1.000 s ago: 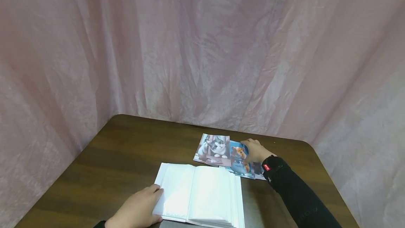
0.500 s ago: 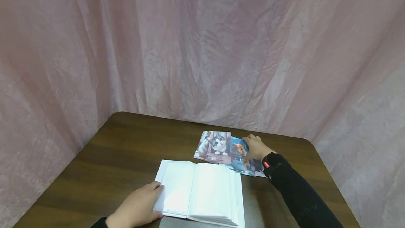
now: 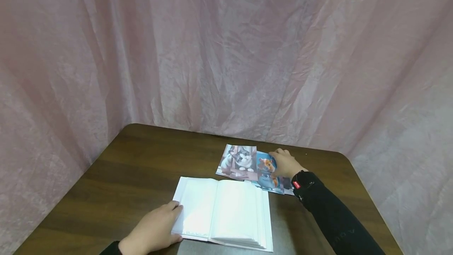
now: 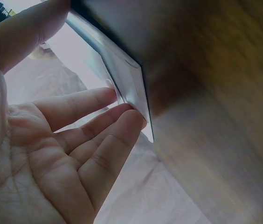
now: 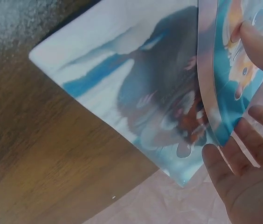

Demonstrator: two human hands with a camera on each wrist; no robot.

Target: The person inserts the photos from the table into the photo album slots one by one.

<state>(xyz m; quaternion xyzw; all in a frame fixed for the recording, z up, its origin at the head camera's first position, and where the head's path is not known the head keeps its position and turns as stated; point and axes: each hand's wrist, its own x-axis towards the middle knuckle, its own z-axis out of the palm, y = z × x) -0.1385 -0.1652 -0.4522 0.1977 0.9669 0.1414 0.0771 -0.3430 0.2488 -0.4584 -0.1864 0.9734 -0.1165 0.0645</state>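
An open photo album (image 3: pixel 235 211) with white pages lies on the table. My left hand (image 3: pixel 153 225) is at its left side, fingertips along the edge, thumb near the lower corner. In the left wrist view the fairly straight fingers (image 4: pixel 94 109) touch the album's edge (image 4: pixel 131 79). My right hand (image 3: pixel 286 163) pinches a blue hamster picture (image 3: pixel 266 165) by its right edge, beyond the album. In the right wrist view the thumb (image 5: pixel 257 44) lies on its front and the card bows up. A further animal picture (image 5: pixel 159 88) lies under it.
Cat pictures (image 3: pixel 244 159) overlap left of the hamster picture. A grey mat (image 3: pixel 283 227) shows under the album, on the dark wooden table (image 3: pixel 159 156). A pink curtain (image 3: pixel 212 50) hangs behind the table.
The head view has shifted slightly, so the table sits a little higher in the frame. Both hands, the album and the pictures stay in nearly the same places.
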